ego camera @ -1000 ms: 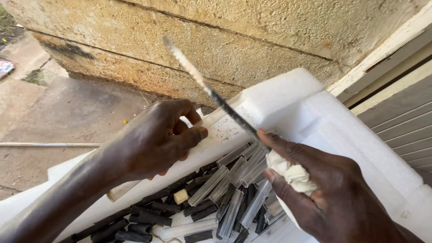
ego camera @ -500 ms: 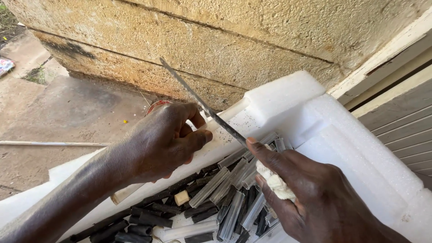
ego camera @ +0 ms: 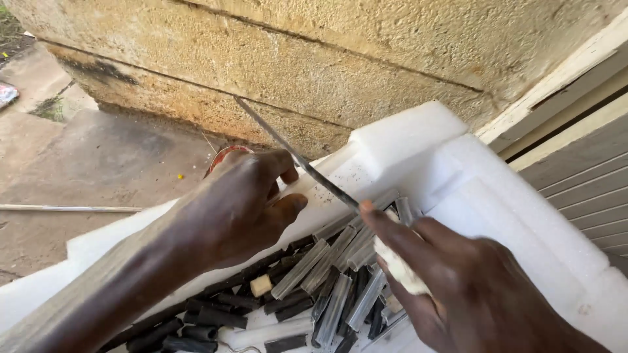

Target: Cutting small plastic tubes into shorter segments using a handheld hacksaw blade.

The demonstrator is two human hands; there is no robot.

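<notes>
The right hand [ego camera: 471,294] grips a long thin blade [ego camera: 294,157] by its white wrapped handle [ego camera: 402,271]. Its fingers are closed around the handle, and the pointing finger lies along the back of the blade. The blade slants up and to the left, toward the rough yellow wall [ego camera: 340,59]. Its lower part sits just above the edge of the white foam box [ego camera: 497,189].

The left hand [ego camera: 239,209] is curled, with the thumb and fingers pressed together right beside the blade. It seems to pinch something small there, but I cannot tell what it is. A bit of something round and red [ego camera: 222,155] peeks out behind this hand.

Inside the foam box lie many short grey strips [ego camera: 307,268] and black tubes [ego camera: 216,317], all in a heap. A small tan block [ego camera: 261,285] sits among them.

To do this cutting well, I think the left hand should hold its piece firm and keep the fingertips back from the sharp edge. The right hand should push the blade slowly and away from the other hand. Small, gentle strokes look safer than one hard push, since the thumb is very near the blade.
</notes>
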